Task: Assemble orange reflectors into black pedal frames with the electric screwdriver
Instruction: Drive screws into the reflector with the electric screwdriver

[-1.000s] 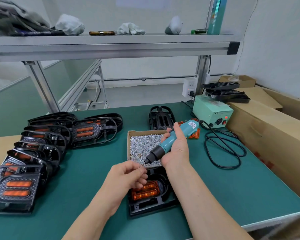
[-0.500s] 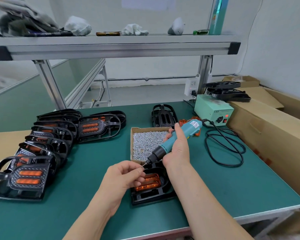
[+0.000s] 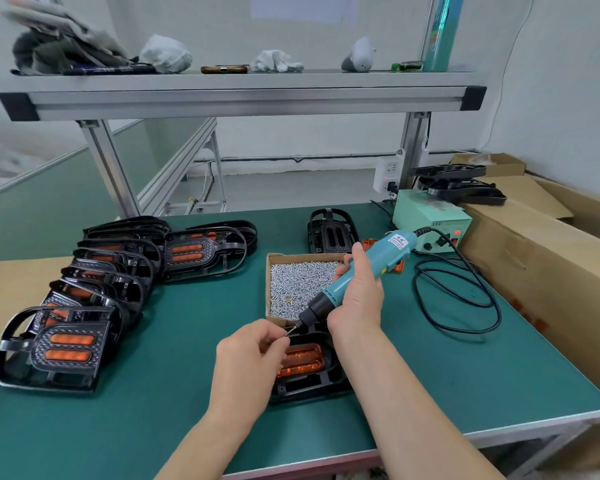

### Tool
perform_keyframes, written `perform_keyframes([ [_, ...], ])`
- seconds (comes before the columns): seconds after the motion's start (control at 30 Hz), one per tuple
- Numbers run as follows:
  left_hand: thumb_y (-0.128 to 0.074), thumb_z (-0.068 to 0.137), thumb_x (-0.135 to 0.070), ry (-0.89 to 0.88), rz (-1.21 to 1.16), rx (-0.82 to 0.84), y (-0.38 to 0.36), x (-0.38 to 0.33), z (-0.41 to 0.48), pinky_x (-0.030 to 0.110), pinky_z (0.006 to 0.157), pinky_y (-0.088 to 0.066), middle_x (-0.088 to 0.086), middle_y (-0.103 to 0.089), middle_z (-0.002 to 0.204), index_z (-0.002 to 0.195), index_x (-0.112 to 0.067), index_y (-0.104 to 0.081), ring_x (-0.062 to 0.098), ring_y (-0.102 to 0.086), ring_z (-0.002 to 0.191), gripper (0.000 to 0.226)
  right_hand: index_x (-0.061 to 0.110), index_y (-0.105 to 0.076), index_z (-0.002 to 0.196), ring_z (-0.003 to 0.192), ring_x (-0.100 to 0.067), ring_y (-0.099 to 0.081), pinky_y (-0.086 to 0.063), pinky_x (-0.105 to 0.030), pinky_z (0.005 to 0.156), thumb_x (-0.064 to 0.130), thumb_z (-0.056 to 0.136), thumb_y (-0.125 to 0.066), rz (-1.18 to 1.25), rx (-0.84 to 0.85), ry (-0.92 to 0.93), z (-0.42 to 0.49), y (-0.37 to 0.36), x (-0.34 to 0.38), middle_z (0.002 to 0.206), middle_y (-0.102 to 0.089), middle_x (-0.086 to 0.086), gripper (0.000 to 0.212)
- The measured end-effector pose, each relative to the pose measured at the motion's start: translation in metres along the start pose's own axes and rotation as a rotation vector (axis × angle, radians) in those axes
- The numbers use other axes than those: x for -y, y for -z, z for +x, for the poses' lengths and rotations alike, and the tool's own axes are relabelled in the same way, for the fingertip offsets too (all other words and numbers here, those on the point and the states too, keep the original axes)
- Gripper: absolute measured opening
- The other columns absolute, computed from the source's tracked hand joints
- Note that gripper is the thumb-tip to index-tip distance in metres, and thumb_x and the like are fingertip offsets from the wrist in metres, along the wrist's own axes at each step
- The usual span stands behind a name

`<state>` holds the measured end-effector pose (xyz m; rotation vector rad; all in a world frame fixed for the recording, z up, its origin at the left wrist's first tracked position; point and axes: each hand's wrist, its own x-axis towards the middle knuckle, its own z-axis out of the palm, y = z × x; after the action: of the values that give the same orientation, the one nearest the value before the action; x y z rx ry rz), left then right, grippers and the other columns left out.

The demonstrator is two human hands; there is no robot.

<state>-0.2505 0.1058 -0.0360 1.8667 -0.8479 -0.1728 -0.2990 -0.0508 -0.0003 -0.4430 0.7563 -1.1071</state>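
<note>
1. Fingers of the right hand curl tight round the teal electric screwdriver, which slants with its bit down toward the near left
2. Left hand has thumb and fingertips closed in a pinch on a small screw at the bit tip
3. Black pedal frame with its orange reflector lies on the green table under both hands, just near of the screw box
4. Assembled pedals overlap along the left

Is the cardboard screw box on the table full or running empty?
Well stocked: silver screws cover nearly the whole floor of the cardboard box. How deep they lie cannot be told.
</note>
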Motion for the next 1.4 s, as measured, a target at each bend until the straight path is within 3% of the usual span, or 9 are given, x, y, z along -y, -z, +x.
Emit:
perform_keyframes([
  [0.13, -0.075, 0.083, -0.008, -0.196, 0.175, -0.021, 0.001, 0.002, -0.005, 0.015, 0.068, -0.047, -0.017, -0.066, 0.076, 0.079, -0.023, -0.070, 0.003, -0.062, 0.075, 0.016, 0.022, -0.060, 0.091, 0.047, -0.001, -0.057, -0.048, -0.019, 0.051, 0.029, 0.089, -0.075, -0.046, 0.018, 0.032, -0.003, 0.001, 0.003, 0.053, -0.062, 0.013, 0.017],
  [0.37, -0.075, 0.080, -0.003, -0.453, 0.306, -0.159, -0.011, 0.008, -0.016, 0.028, 0.063, -0.046, -0.004, -0.064, 0.075, 0.081, -0.010, -0.069, 0.017, -0.062, 0.065, 0.009, 0.021, -0.063, 0.101, 0.048, 0.000, -0.056, -0.045, -0.023, 0.059, 0.032, 0.089, -0.073, -0.093, -0.024, 0.072, -0.008, 0.006, 0.002, 0.054, -0.061, 0.013, 0.020],
  [0.57, -0.082, 0.076, -0.003, -0.415, 0.312, -0.086, -0.016, 0.012, -0.014, 0.036, 0.063, -0.054, -0.005, -0.065, 0.081, 0.089, -0.013, -0.070, 0.017, -0.063, 0.070, 0.020, 0.017, -0.063, 0.102, 0.051, -0.005, -0.055, -0.046, -0.023, 0.059, 0.031, 0.088, -0.074, -0.110, -0.003, 0.144, -0.011, 0.011, 0.007, 0.057, -0.060, 0.007, 0.023],
  [0.7, -0.076, 0.081, -0.025, -0.378, 0.261, 0.013, -0.013, 0.017, -0.012, 0.027, 0.082, -0.048, -0.013, -0.064, 0.098, 0.107, -0.020, -0.067, 0.009, -0.061, 0.090, 0.028, 0.019, -0.059, 0.092, 0.051, -0.008, -0.053, -0.045, -0.019, 0.052, 0.030, 0.088, -0.075, -0.147, 0.044, 0.255, -0.017, 0.013, 0.009, 0.056, -0.057, 0.005, 0.020],
  [0.83, -0.059, 0.087, -0.037, -0.469, 0.305, 0.114, -0.009, 0.024, -0.014, 0.030, 0.085, -0.043, -0.018, -0.063, 0.097, 0.098, -0.027, -0.071, 0.008, -0.057, 0.092, 0.019, 0.019, -0.056, 0.084, 0.050, -0.010, -0.052, -0.046, -0.019, 0.052, 0.030, 0.085, -0.075, -0.181, 0.095, 0.426, -0.022, 0.012, 0.016, 0.054, -0.055, 0.004, 0.022],
  [0.97, -0.056, 0.093, -0.038, -0.532, 0.303, 0.154, -0.011, 0.028, -0.015, 0.036, 0.084, -0.046, -0.017, -0.067, 0.094, 0.092, -0.028, -0.078, 0.010, -0.057, 0.094, 0.024, 0.019, -0.056, 0.082, 0.050, -0.008, -0.052, -0.047, -0.021, 0.055, 0.032, 0.082, -0.076, -0.206, 0.161, 0.537, -0.027, 0.012, 0.023, 0.054, -0.055, 0.007, 0.023],
  [1.2, -0.055, 0.095, -0.039, -0.533, 0.320, 0.132, -0.012, 0.028, -0.015, 0.035, 0.082, -0.047, -0.015, -0.066, 0.092, 0.088, -0.027, -0.080, 0.011, -0.057, 0.092, 0.029, 0.019, -0.057, 0.081, 0.050, -0.006, -0.052, -0.047, -0.016, 0.055, 0.028, 0.083, -0.075, -0.266, 0.233, 0.599, -0.034, 0.012, 0.018, 0.053, -0.056, 0.006, 0.020],
  [1.4, -0.055, 0.095, -0.038, -0.520, 0.333, 0.140, -0.014, 0.028, -0.014, 0.036, 0.084, -0.047, -0.014, -0.066, 0.092, 0.088, -0.027, -0.080, 0.012, -0.058, 0.092, 0.029, 0.029, -0.059, 0.075, 0.051, -0.009, -0.051, -0.046, -0.019, 0.051, 0.025, 0.084, -0.076, -0.310, 0.246, 0.618, -0.035, 0.014, 0.013, 0.057, -0.055, 0.000, 0.019],
])
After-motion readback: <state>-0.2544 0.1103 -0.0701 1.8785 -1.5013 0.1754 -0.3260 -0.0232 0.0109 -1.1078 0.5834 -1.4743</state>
